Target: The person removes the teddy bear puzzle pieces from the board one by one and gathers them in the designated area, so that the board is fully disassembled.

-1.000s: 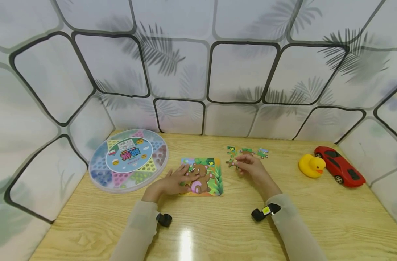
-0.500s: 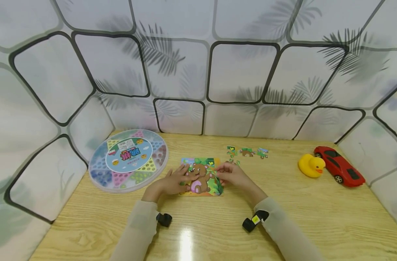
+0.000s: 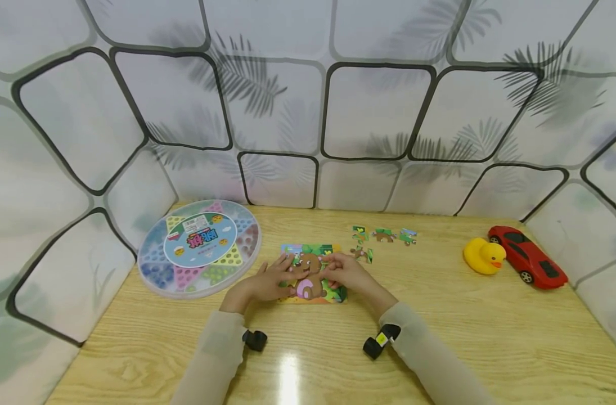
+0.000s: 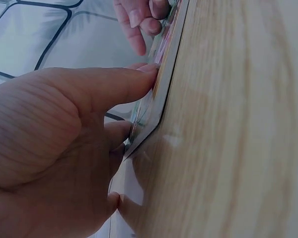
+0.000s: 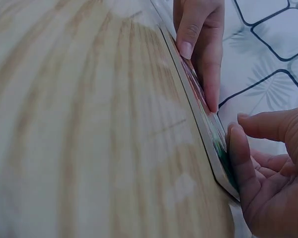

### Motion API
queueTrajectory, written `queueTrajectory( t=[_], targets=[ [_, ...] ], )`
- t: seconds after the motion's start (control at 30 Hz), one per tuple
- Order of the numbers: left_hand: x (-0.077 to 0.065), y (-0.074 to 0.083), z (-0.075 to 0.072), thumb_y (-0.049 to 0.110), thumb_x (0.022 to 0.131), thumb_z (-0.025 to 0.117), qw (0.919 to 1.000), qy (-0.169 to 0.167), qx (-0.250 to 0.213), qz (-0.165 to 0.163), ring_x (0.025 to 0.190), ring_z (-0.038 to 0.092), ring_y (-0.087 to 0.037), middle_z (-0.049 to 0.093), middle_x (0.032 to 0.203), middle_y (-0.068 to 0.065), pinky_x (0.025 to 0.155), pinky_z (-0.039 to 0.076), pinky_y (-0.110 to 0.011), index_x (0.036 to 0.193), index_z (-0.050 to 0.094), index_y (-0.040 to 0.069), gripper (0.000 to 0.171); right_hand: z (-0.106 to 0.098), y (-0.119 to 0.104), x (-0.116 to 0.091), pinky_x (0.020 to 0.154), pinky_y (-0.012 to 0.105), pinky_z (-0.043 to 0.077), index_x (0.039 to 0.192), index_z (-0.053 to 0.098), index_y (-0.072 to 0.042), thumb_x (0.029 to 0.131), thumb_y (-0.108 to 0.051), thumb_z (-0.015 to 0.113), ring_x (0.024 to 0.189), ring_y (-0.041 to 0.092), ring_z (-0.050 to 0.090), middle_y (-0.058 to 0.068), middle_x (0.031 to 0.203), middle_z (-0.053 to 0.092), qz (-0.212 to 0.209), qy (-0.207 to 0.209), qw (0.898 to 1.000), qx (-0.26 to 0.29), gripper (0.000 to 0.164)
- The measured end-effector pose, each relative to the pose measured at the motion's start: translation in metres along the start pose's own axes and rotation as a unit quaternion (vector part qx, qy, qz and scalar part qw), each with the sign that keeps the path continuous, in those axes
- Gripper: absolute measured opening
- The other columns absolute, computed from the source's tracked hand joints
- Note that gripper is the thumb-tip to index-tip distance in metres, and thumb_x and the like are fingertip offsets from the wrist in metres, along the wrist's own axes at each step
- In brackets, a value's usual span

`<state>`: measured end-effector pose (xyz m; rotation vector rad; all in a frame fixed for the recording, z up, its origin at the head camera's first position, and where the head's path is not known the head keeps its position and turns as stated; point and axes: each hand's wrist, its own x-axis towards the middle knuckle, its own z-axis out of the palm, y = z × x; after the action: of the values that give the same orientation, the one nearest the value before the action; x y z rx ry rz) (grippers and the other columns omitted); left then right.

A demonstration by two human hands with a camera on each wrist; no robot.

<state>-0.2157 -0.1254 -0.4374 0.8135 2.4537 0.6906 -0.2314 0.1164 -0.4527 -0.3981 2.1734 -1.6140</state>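
A rectangular bear picture puzzle board (image 3: 310,289) lies flat on the table. My left hand (image 3: 272,281) rests on its left side with the fingers spread; in the left wrist view the thumb (image 4: 134,82) touches the board near its edge. Over the board's right side is my right hand (image 3: 350,275), fingers bent and thumb and forefinger tips close together. In the right wrist view the right hand (image 5: 275,178) stands at the board's corner; no piece can be made out between its fingertips. Several loose puzzle pieces (image 3: 383,235) lie to the right of the board.
A round Chinese checkers board (image 3: 201,244) lies at the left. A yellow rubber duck (image 3: 482,256) and a red toy car (image 3: 527,257) stand at the right. Patterned fabric walls (image 3: 373,112) border the wooden table (image 3: 313,349) at the back and sides.
My right hand has moved left from the loose pieces to above the right side of the puzzle board, uncovering a piece it had overlapped. The left hand has stayed in place.
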Motion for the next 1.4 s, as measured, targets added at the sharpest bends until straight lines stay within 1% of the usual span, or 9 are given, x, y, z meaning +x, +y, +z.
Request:
queueTrajectory(
  t=[0.1, 0.23, 0.47, 0.63, 0.77, 0.87, 1.0, 1.2, 1.4],
  targets=[
    [0.0003, -0.0002, 0.0, 0.03, 0.097, 0.051, 1.0, 0.0, -0.003, 0.0, 0.144, -0.009, -0.032, -0.001, 0.157, -0.016, 0.107, -0.008, -0.064, 0.146, 0.038, 0.024, 0.051, 0.0008, -0.0003, 0.0009, 0.057, 0.023, 0.053, 0.132, 0.045, 0.011, 0.091, -0.009, 0.061, 0.061, 0.009, 0.06, 0.012, 0.085, 0.065, 0.003, -0.008, 1.0, -0.02, 0.048],
    [-0.0003, -0.0004, -0.0003, 0.03, 0.097, 0.052, 1.0, 0.002, -0.007, -0.001, 0.144, -0.009, -0.032, -0.001, 0.157, -0.017, 0.107, -0.008, -0.064, 0.146, 0.039, 0.024, 0.051, 0.0013, -0.0007, 0.0019, 0.058, 0.025, 0.054, 0.134, 0.044, 0.011, 0.091, -0.008, 0.061, 0.061, 0.009, 0.06, 0.011, 0.083, 0.065, 0.006, -0.014, 0.999, -0.038, 0.049],
    [-0.0003, -0.0021, 0.0014, 0.031, 0.097, 0.052, 1.0, 0.002, -0.007, -0.001, 0.144, -0.01, -0.031, -0.001, 0.157, -0.016, 0.107, -0.008, -0.064, 0.146, 0.039, 0.025, 0.051, 0.0021, 0.0036, 0.0054, 0.06, 0.026, 0.054, 0.134, 0.047, 0.008, 0.091, -0.009, 0.062, 0.063, 0.01, 0.06, 0.006, 0.083, 0.064, 0.022, -0.018, 0.999, -0.033, 0.048],
    [-0.0006, -0.0035, 0.0017, 0.032, 0.097, 0.051, 1.0, 0.002, -0.006, -0.002, 0.144, -0.01, -0.031, -0.001, 0.157, -0.015, 0.108, -0.008, -0.063, 0.147, 0.037, 0.024, 0.052, 0.0025, 0.0045, 0.0051, 0.06, 0.025, 0.053, 0.135, 0.046, 0.008, 0.091, -0.009, 0.061, 0.063, 0.01, 0.06, 0.006, 0.082, 0.064, 0.021, -0.02, 0.999, -0.026, 0.049],
    [-0.0009, -0.0046, 0.0011, 0.032, 0.097, 0.051, 1.0, 0.003, -0.006, -0.005, 0.144, -0.01, -0.03, -0.001, 0.158, -0.014, 0.108, -0.008, -0.062, 0.15, 0.028, 0.021, 0.058, 0.0026, 0.0043, 0.0046, 0.06, 0.027, 0.053, 0.136, 0.043, 0.009, 0.092, -0.009, 0.06, 0.063, 0.011, 0.058, 0.008, 0.084, 0.064, 0.016, -0.022, 0.999, -0.019, 0.051],
    [-0.0012, -0.0047, 0.0004, 0.031, 0.098, 0.051, 0.9999, 0.004, -0.007, -0.01, 0.144, -0.01, -0.03, -0.001, 0.158, -0.014, 0.109, -0.008, -0.061, 0.152, 0.021, 0.014, 0.064, 0.0028, 0.0042, 0.0046, 0.06, 0.027, 0.053, 0.137, 0.042, 0.009, 0.092, -0.009, 0.061, 0.063, 0.011, 0.058, 0.009, 0.084, 0.064, 0.017, -0.021, 0.999, -0.017, 0.052],
    [-0.0016, -0.0036, -0.0006, 0.031, 0.097, 0.052, 0.9998, 0.007, -0.008, -0.019, 0.144, -0.007, -0.03, 0.0, 0.158, -0.015, 0.11, -0.006, -0.059, 0.151, 0.017, 0.005, 0.069, 0.0036, 0.0033, 0.0033, 0.06, 0.026, 0.052, 0.136, 0.044, 0.008, 0.091, -0.009, 0.062, 0.062, 0.011, 0.058, 0.006, 0.082, 0.064, 0.022, -0.015, 0.999, -0.018, 0.051],
    [-0.0015, -0.0028, -0.0008, 0.031, 0.097, 0.052, 0.9997, 0.006, -0.006, -0.023, 0.144, -0.007, -0.03, 0.001, 0.158, -0.015, 0.111, -0.006, -0.059, 0.151, 0.012, 0.003, 0.072, 0.0057, 0.0046, 0.0031, 0.059, 0.024, 0.051, 0.131, 0.048, 0.006, 0.091, -0.006, 0.061, 0.062, 0.011, 0.058, 0.004, 0.081, 0.063, 0.021, -0.003, 1.0, -0.006, 0.045],
    [-0.0017, -0.0018, -0.0005, 0.031, 0.097, 0.052, 0.9997, 0.005, -0.004, -0.025, 0.144, -0.008, -0.03, 0.0, 0.158, -0.015, 0.111, -0.007, -0.058, 0.151, 0.014, 0.004, 0.072, 0.0072, 0.0052, 0.0022, 0.06, 0.025, 0.052, 0.128, 0.05, 0.003, 0.092, -0.006, 0.059, 0.064, 0.011, 0.06, 0.006, 0.083, 0.064, 0.028, 0.019, 0.999, 0.01, 0.038]
  ],
)
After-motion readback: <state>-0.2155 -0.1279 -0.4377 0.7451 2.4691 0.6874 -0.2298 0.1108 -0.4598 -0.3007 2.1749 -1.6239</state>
